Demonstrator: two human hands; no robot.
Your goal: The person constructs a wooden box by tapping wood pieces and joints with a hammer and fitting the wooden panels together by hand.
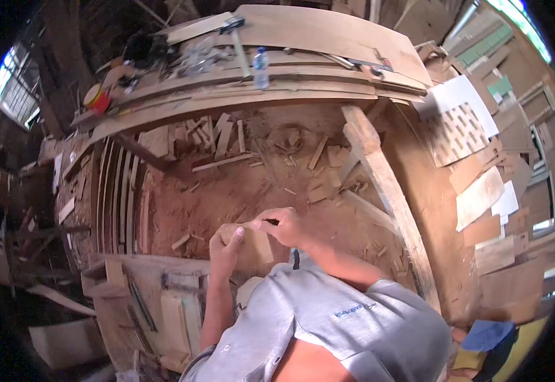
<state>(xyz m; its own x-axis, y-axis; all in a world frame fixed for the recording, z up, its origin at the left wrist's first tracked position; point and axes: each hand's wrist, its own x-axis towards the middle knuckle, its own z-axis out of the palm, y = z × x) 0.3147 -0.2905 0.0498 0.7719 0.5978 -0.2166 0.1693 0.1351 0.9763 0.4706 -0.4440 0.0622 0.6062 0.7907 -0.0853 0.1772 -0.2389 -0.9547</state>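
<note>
A small, flat, tan piece of wood [256, 249] is held up in front of my chest. My left hand [224, 247] grips it along its left side, with the thumb lying on the near face. At its top edge, the fingers of my right hand [281, 228] are closed in a pinch. A small dark spot shows between the right thumb and fingers; I cannot tell whether it is a gap or an object. The far side of the piece is hidden.
A long workbench [328, 102] ahead carries a hammer [238, 48], a water bottle [261, 69] and boards. Wood scraps [223, 137] litter the dirt floor. A thick timber [392, 191] slopes on the right. Another bench [150, 261] with wood pieces stands at left.
</note>
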